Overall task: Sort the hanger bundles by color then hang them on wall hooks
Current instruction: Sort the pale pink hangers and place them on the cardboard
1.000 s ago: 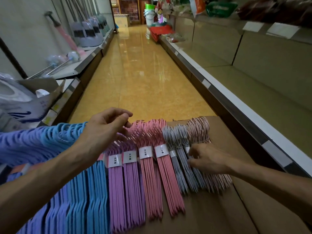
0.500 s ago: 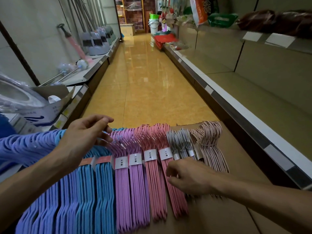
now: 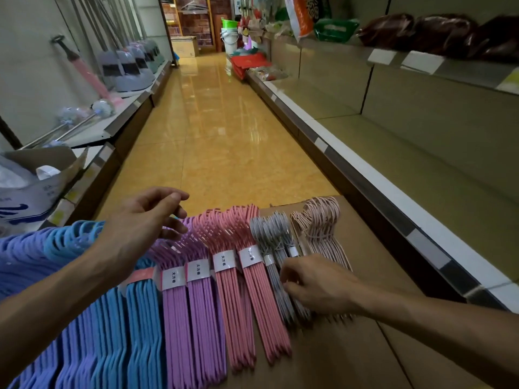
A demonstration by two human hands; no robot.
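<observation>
Head view looks down on a cardboard worktop (image 3: 365, 346) where hanger bundles lie side by side in colour bands, every long axis running from the person toward the aisle, hooks at the far end. Taking the grey bundles (image 3: 276, 265) as the landmark: just right of them, touching or nearly so, lies the pale pink bundle (image 3: 323, 234); just left lie two pink bundles (image 3: 247, 299), then two purple bundles (image 3: 191, 318), then the blue hangers (image 3: 118, 332) fanning out to the far left edge. White paper bands wrap the purple, pink and grey bundles near the hooks.

The right hand (image 3: 317, 284) sits on the near half of the grey bundles, its grip curled down onto their shafts; whether the fingers actually clasp one bundle or only press on it I cannot tell, as the fingertips are blurred. The left hand (image 3: 143, 223) hovers well left of the grey bundles, above the hooks where blue meets purple, fingers loosely spread and holding nothing.

My reading is that sorting is nearly complete and no hanging has begun. The right hand is plainly the nearer one to the grey bundles, and a lift would likely go best along their long axis, toward the hooks.

A cardboard box (image 3: 42, 175), far left of the grey bundles on a low shelf, holds white bags. No wall hooks for the hangers can be made out.
</observation>
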